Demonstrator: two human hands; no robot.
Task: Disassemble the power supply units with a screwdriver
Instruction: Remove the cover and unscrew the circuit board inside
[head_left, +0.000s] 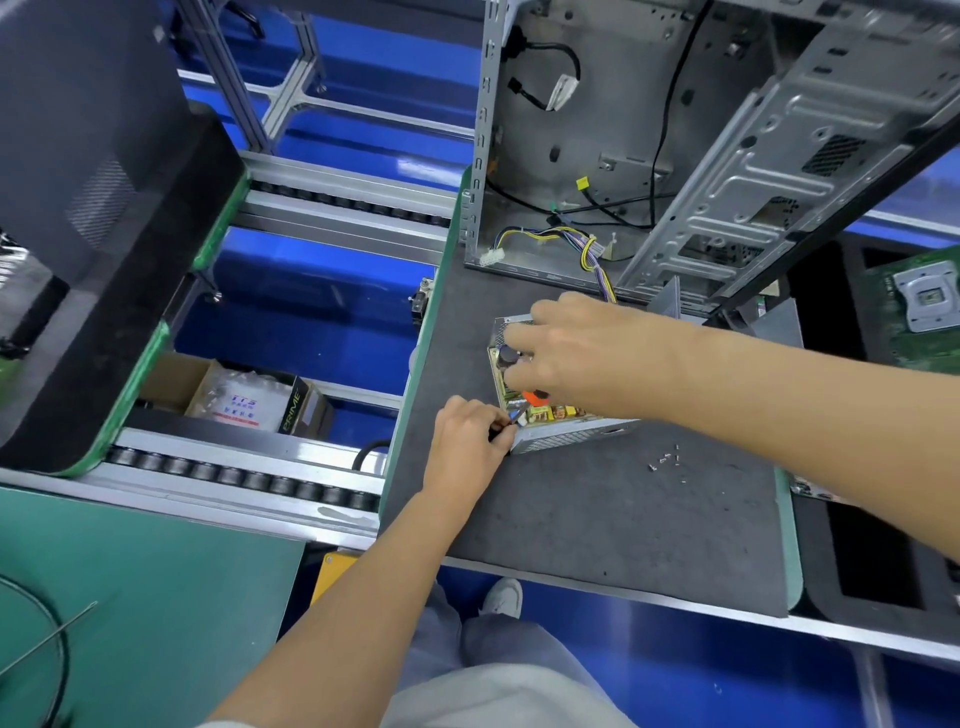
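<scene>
Head view. Lay just right of centre on the grey mat (597, 509): the PSU (563, 426), lid off, board and capacitors exposed, cable bundle (592, 254) running up into the open case (675, 156) at upper right. Rested on its top from the right: right hand (576, 353), fingers spread and lightly curled over the components, steadying; whether pinching anything, could not tell. Gripped at the lower left corner of the box: screwdriver (506, 425), small and dark, pinched tight in the left hand (467, 447), tip aimed into the board edge. Scattered at lower right on the mat: loose screws (667, 459). Judged a stiff, moderately heavy steel shell with sharp perforated edges; board inside fragile. Best held by the outer walls or corners, never by capacitors or wires.
</scene>
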